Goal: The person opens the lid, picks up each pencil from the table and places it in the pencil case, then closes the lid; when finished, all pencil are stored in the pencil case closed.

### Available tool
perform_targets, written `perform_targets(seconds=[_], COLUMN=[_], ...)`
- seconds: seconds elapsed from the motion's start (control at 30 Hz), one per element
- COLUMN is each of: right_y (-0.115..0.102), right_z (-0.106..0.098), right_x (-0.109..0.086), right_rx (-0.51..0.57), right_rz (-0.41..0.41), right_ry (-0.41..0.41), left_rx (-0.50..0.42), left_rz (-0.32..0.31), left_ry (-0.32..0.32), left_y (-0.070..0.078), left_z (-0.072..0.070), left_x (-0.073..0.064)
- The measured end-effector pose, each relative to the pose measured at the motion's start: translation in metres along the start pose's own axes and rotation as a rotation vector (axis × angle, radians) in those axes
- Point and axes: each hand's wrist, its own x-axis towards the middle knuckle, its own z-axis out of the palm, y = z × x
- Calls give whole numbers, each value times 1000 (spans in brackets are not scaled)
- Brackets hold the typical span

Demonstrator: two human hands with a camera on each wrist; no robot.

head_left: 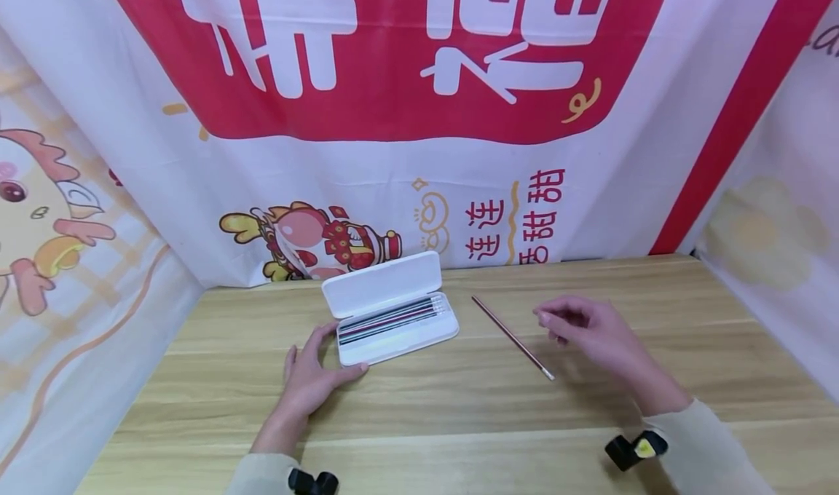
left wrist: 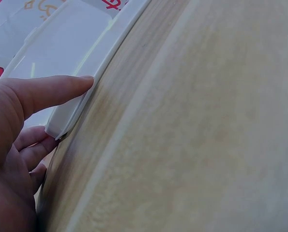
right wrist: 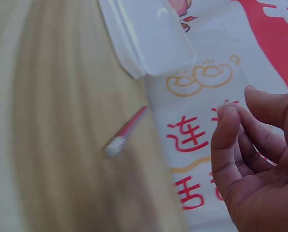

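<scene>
A white pencil case point(head_left: 401, 341) lies on the table with its lid point(head_left: 387, 284) raised at the back. Several dark and reddish pencils point(head_left: 387, 322) lie side by side in it. My left hand point(head_left: 306, 384) holds the case at its left end. In the left wrist view, the thumb point(left wrist: 56, 92) rests along the case's front edge, and the other fingers bend round the corner. To the right of the case, a reddish pencil point(head_left: 511, 335) with a pale end lies slantwise on the table. Beyond it hovers my right hand point(head_left: 590, 333), fingers loosely curled around nothing.
Behind the wooden table point(head_left: 419, 451) hangs a white and red printed cloth point(head_left: 406, 211), close against the raised lid. More printed cloth point(head_left: 85, 320) walls off the left side, and another sheet hangs on the right.
</scene>
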Motion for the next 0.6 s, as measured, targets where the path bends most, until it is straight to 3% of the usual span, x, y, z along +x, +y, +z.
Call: perform_targets(seconds=[0.2,0.37,0.6], right_y=[27,36,35], right_z=[11,18,22], right_x=[-6,-8,-10], right_rx=[20,11,-112], right_rz=[92,200,166], right_ry=[-71,-68,-52], left_rx=[2,1,10], left_rz=[-3,-3,-10], left_ry=[0,3,4], left_y=[-1,0,-1], left_z=[-1,-1,0], left_x=[0,-1,0])
